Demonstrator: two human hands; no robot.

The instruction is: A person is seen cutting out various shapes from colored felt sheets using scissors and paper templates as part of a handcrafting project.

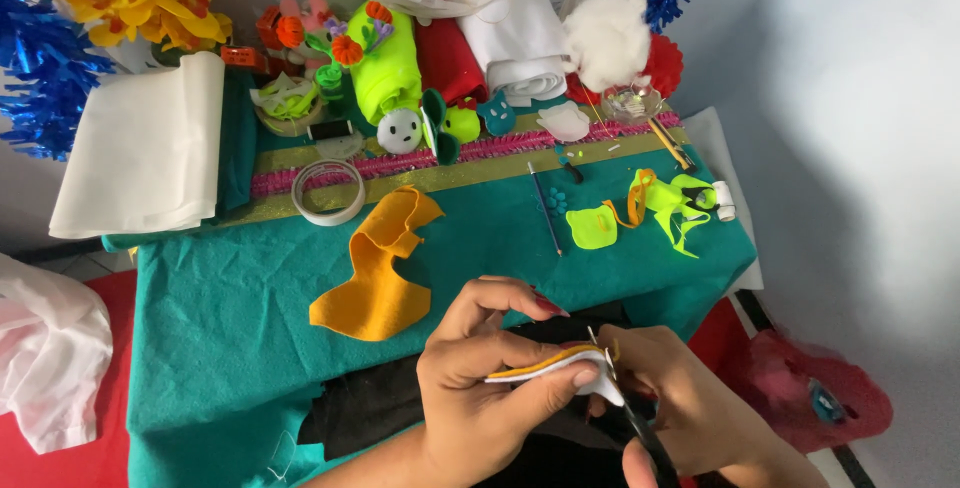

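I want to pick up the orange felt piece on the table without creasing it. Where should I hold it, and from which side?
Probably grip the orange felt piece at its wide flat lower lobe, coming from the near side; its upper end is curled and folded.

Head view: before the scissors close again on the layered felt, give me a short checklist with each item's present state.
1. Left hand pinches the layered white and orange felt piece between thumb and fingers: ok.
2. Scissors sit in the right hand, blades at the felt's right edge: ok.
3. Left fingertips clear of the blades: not ok, the thumb tip lies right beside them.
4. How far the blades are open: cannot tell, the hands hide them.
5. Cutting line marked on the felt: cannot tell.
6. Spare orange felt sheet lies apart on the green cloth, clear of the cut: ok.
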